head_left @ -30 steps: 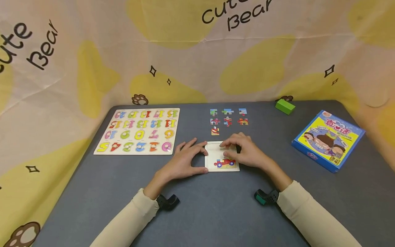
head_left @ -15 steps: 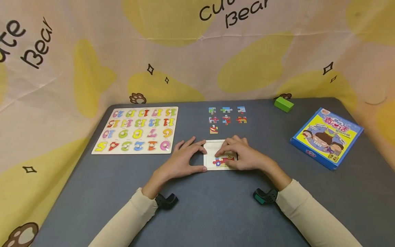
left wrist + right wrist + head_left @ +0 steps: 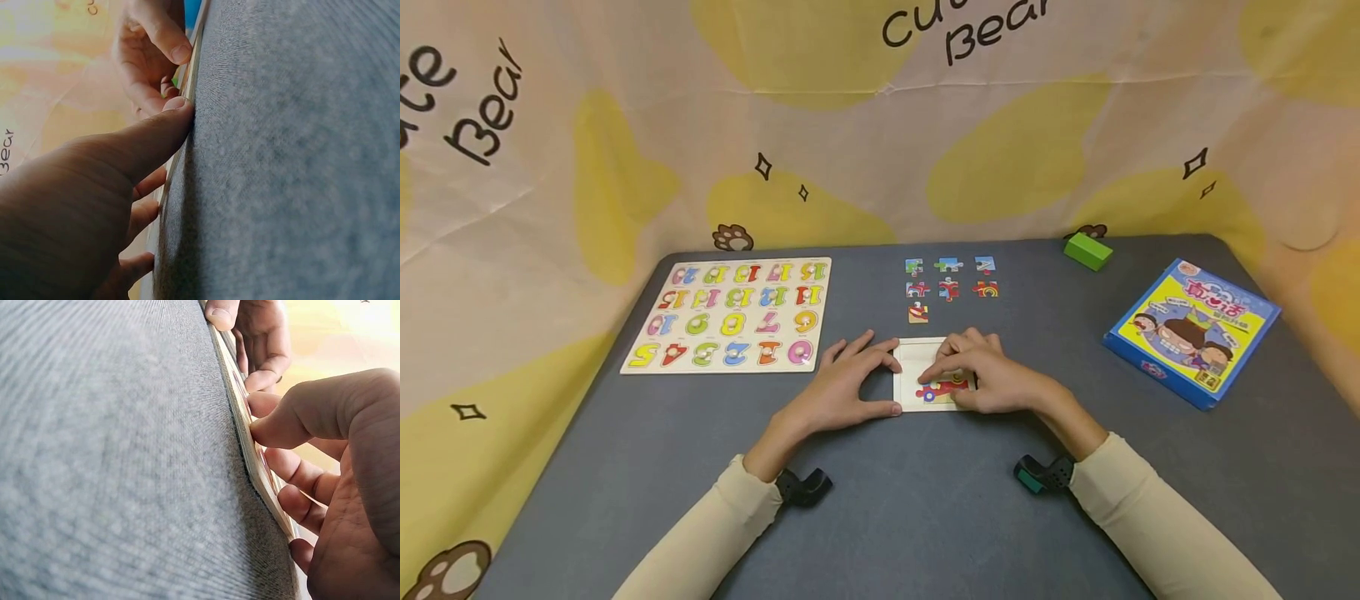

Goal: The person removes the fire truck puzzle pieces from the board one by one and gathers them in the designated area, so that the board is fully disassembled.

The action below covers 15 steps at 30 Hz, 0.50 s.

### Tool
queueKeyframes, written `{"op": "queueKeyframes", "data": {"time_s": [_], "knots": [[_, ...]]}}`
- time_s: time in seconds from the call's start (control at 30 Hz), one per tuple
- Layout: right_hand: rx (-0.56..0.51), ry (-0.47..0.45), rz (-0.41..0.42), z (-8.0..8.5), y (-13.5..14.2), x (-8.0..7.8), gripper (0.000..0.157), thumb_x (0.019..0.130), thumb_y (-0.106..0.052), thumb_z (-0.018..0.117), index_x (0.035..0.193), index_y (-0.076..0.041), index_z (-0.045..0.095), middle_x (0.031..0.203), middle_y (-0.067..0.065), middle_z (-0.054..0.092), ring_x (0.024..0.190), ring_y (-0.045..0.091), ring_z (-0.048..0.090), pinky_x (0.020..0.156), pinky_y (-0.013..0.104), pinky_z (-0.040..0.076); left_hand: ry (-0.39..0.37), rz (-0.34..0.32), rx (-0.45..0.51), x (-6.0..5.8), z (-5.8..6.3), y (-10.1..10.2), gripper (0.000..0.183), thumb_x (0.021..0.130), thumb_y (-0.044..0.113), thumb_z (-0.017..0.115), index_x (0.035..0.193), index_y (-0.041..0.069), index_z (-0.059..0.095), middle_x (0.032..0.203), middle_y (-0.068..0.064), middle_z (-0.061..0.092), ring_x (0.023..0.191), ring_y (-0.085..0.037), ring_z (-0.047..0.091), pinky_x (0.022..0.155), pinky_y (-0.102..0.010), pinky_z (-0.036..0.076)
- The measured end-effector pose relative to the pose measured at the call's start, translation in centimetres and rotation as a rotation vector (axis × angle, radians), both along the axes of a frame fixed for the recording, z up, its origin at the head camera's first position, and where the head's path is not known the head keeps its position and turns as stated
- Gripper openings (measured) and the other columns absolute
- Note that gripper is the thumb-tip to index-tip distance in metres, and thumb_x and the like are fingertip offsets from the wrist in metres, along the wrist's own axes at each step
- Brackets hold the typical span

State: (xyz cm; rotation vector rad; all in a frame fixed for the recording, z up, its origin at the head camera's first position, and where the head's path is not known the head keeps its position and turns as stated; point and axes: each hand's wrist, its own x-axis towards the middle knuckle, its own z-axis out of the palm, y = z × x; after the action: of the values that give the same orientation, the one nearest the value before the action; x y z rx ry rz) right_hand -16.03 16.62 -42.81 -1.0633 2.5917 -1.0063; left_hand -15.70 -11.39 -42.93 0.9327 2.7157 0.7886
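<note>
In the head view a small white puzzle tray (image 3: pixel 912 358) lies at the table's middle, with joined jigsaw pieces (image 3: pixel 931 392) forming a red vehicle low inside it. My left hand (image 3: pixel 835 392) rests by the tray's left edge, thumb and fingertips spread along it. My right hand (image 3: pixel 1003 377) covers the tray's right part. Its index fingertip and thumb touch the joined pieces, apart from each other. In the right wrist view that thumb (image 3: pixel 272 431) sits at the tray's near edge (image 3: pixel 240 422), while the left wrist view has the left thumb (image 3: pixel 169 122) against the same edge.
Behind the tray lie several loose jigsaw pieces (image 3: pixel 948 289) in rows. A board of number pieces (image 3: pixel 688 367) lies on the left. A green block (image 3: pixel 1087 252) stands at the back right, near a blue and yellow box (image 3: pixel 1187 333).
My right hand has come down and slightly left onto the joined pieces, its index finger now lower on the tray. The left hand holds its place.
</note>
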Motion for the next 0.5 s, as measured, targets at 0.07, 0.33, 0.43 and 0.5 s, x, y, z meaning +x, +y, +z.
{"op": "queueKeyframes", "data": {"time_s": [0.07,0.33,0.43,0.5], "knots": [[0.000,-0.003,0.004,0.04,0.02,-0.02,0.049,0.080,-0.002,0.064,0.117,-0.031,0.077,0.100,-0.007,0.057,0.089,0.013,0.034,0.080,0.041,0.018,0.004,-0.004,-0.005,0.00,0.01,-0.05,0.044,0.086,0.046,0.080,0.121,0.025,0.063,0.163,0.003,0.041,0.158,-0.033,0.020,0.122,-0.066,0.006],[0.004,-0.014,0.010,0.21,0.11,0.02,0.049,0.080,-0.001,0.064,0.117,-0.031,0.077,0.100,-0.007,0.057,0.090,0.013,0.035,0.081,0.041,0.019,0.010,-0.009,-0.012,-0.04,0.02,-0.12,0.042,0.086,0.048,0.079,0.120,0.027,0.066,0.163,0.004,0.041,0.158,-0.031,0.020,0.122,-0.065,0.007],[0.004,-0.020,0.011,0.24,0.10,0.03,0.049,0.080,-0.001,0.063,0.117,-0.031,0.077,0.100,-0.008,0.057,0.090,0.013,0.035,0.081,0.041,0.019,0.007,-0.010,-0.008,-0.04,-0.01,-0.14,0.041,0.086,0.047,0.079,0.119,0.027,0.067,0.163,0.004,0.041,0.159,-0.031,0.020,0.122,-0.065,0.007],[0.005,-0.022,0.012,0.24,0.09,0.03,0.049,0.080,-0.001,0.064,0.117,-0.031,0.077,0.100,-0.008,0.057,0.090,0.013,0.035,0.081,0.041,0.018,0.005,-0.013,-0.010,-0.04,-0.03,-0.16,0.040,0.086,0.047,0.079,0.119,0.028,0.067,0.163,0.004,0.041,0.159,-0.031,0.019,0.122,-0.065,0.007]]}}
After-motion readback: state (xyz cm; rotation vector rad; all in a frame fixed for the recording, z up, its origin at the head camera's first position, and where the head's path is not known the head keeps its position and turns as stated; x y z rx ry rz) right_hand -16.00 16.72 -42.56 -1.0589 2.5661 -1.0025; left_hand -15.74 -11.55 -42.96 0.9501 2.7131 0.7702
